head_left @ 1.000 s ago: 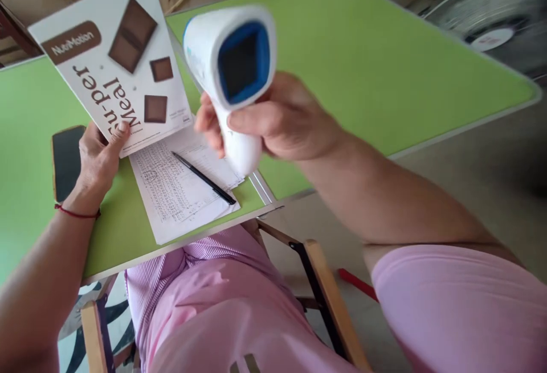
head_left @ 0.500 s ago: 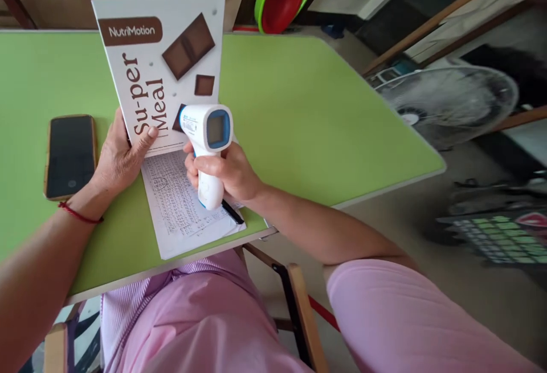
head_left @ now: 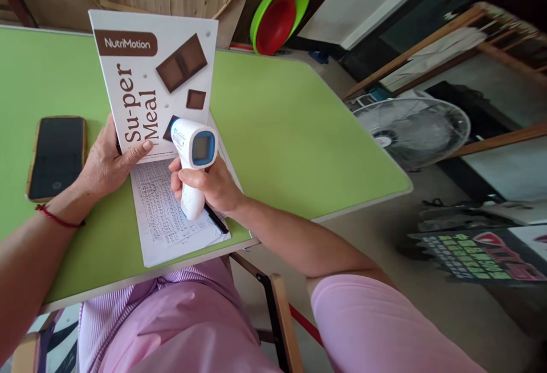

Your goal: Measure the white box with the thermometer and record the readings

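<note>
My left hand (head_left: pixel 109 159) grips the lower left corner of a white box (head_left: pixel 171 37) printed "NutriMotion Su-per Meal", its thumb across the front. The box is upright, its front facing me, with pictures of chocolate pieces. In my right hand (head_left: pixel 217 185) is a white and blue infrared thermometer (head_left: pixel 193 145), fingers wrapped round its handle. Its nose points at the lower right of the box; whether they touch I cannot tell. The small grey screen faces me. Beneath both hands lie handwritten paper sheets (head_left: pixel 158 242), with a black pen (head_left: pixel 216 219) on them, partly hidden.
A smartphone (head_left: pixel 57 156) in a tan case lies left of my left hand on the green table (head_left: pixel 299 134). Beyond the table's right edge stands an electric fan (head_left: pixel 414 131). Green and red basins (head_left: pixel 277 23) are behind the table. A wooden chair (head_left: pixel 282 316) shows below.
The view has shifted to the right, so table, box and hands appear further left. Both hands keep their hold on the box and the thermometer, with little other change.
</note>
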### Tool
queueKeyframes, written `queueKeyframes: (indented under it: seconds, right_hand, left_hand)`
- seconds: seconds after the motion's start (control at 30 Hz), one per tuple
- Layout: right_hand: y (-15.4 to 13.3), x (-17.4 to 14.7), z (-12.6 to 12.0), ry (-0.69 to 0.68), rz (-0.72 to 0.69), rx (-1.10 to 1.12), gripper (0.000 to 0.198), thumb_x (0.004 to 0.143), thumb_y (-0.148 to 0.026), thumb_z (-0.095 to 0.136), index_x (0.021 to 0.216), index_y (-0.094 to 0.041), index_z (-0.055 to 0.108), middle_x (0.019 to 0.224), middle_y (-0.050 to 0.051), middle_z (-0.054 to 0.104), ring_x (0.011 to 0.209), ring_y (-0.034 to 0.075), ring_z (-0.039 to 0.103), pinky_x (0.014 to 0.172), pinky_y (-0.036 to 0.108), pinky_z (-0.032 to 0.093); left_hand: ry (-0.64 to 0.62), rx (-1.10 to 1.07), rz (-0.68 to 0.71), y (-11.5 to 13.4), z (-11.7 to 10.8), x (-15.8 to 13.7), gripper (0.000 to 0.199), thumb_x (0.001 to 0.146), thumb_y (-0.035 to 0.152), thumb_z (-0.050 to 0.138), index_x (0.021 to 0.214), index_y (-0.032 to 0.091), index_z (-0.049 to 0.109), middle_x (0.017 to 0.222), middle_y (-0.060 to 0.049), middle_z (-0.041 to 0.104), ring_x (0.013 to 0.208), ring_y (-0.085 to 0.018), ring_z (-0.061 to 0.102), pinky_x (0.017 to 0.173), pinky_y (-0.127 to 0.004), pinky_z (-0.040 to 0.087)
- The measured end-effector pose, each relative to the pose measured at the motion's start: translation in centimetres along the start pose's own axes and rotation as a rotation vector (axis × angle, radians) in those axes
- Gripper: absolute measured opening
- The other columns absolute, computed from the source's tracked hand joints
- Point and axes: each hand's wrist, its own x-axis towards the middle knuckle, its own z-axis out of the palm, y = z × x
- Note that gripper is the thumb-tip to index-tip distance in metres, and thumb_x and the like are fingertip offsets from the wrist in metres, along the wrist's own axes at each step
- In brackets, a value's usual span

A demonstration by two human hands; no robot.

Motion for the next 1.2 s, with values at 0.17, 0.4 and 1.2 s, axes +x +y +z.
queueKeyframes:
  seconds: [0.17,0.4,1.2]
  right_hand:
    - [-0.4,0.0,0.1,0.008,0.000,-0.028,0.025,0.072,-0.034,0.075,0.077,-0.014,0.062,0.063,-0.001,0.064,0.052,0.010,0.061,0.050,0.023,0.054]
    - [-0.4,0.2,0.0,-0.023,0.059,-0.059,0.032,0.071,-0.040,0.077,0.080,-0.014,0.060,0.064,0.000,0.065,0.052,0.012,0.062,0.049,0.024,0.054]
    - [-3.1,0.2,-2.4,0.380,-0.368,-0.266,0.032,0.063,-0.041,0.076,0.074,-0.020,0.055,0.062,-0.003,0.056,0.058,0.011,0.051,0.057,0.032,0.047]
  left_hand:
    - [0.005,0.006,0.018,0.0,0.0,0.1,0.048,0.090,0.058,0.060,0.112,0.016,0.055,0.122,-0.013,0.059,0.114,-0.030,0.059,0.102,-0.045,0.050]
    - [-0.003,0.015,-0.013,0.3,-0.2,0.0,0.049,0.090,0.060,0.059,0.110,0.016,0.056,0.123,-0.013,0.060,0.113,-0.030,0.060,0.100,-0.042,0.051]
    - [-0.003,0.158,-0.143,0.3,-0.6,0.3,0.057,0.081,0.062,0.058,0.112,0.015,0.063,0.115,-0.012,0.068,0.106,-0.032,0.065,0.089,-0.040,0.055]
